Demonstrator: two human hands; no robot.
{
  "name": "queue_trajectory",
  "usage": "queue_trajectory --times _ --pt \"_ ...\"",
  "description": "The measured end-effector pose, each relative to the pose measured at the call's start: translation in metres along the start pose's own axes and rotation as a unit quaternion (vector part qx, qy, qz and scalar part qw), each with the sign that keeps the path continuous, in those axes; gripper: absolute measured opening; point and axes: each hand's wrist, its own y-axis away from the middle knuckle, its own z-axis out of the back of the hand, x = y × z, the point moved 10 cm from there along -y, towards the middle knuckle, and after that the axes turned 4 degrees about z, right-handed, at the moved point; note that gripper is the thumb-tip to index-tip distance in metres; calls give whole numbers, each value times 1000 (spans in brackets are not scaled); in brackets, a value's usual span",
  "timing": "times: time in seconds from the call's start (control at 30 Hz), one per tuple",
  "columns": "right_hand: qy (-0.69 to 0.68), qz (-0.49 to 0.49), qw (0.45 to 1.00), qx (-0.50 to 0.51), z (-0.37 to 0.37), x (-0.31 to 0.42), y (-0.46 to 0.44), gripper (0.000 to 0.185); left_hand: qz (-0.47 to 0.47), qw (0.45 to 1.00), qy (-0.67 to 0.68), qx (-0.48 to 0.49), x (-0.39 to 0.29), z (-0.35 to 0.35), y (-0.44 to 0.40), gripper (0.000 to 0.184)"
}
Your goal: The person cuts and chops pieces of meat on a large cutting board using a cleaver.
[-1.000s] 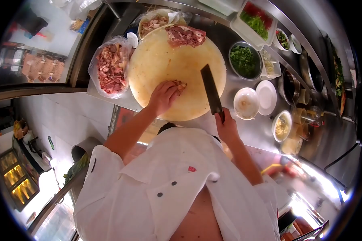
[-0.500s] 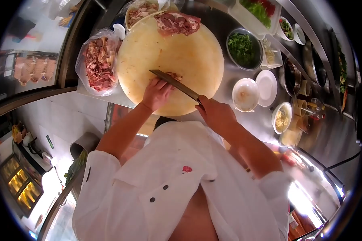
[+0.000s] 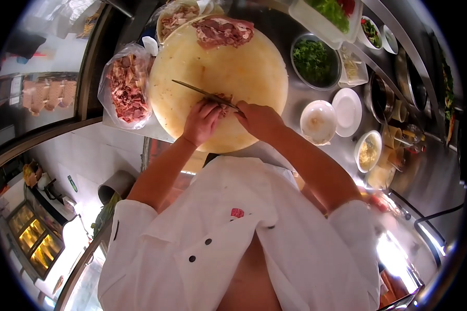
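My right hand [image 3: 259, 122] is closed round the handle of a knife [image 3: 192, 89], whose blade points up and to the left over the round chopping board [image 3: 176, 111]. Small bits of meat [image 3: 224, 97] lie along the blade near the middle of the board. Just below the blade my left hand [image 3: 202, 123] presses with curled fingers on a piece of meat [image 3: 223, 110], mostly hidden by the hand. A large raw piece of meat [image 3: 224, 31] rests at the board's far edge.
Left of the board lies a plastic bag of chopped meat [image 3: 127, 88]. On the right stand a metal bowl of green herbs [image 3: 312, 61], a white bowl [image 3: 318, 122], a white plate [image 3: 346, 112] and a bowl of yellowish chopped food [image 3: 368, 151]. A metal shelf rail [image 3: 381, 78] runs beyond.
The knife has swung to a flatter angle, its tip now farther left and higher, with its edge turned more upright. My right hand has moved left and up, closer to my left hand.
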Motion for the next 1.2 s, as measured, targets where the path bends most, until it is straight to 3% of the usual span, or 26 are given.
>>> queue_trajectory --times 0.17,0.3,0.6,0.9,1.2 --pt "0 -38 998 46 35 8 46 27 2 999 13 -53 2 4 6 26" --pt "8 -63 994 90 35 16 79 31 1 999 1 -34 3 1 7 23" --pt "-11 -13 1000 -8 -13 15 9 28 -3 1000 8 -20 2 3 -2 19" --pt "-2 -84 992 95 24 20 74 27 2 997 10 -76 1 12 7 17" --pt "-34 -109 989 92 15 29 71 27 9 998 5 -61 2 11 6 16"
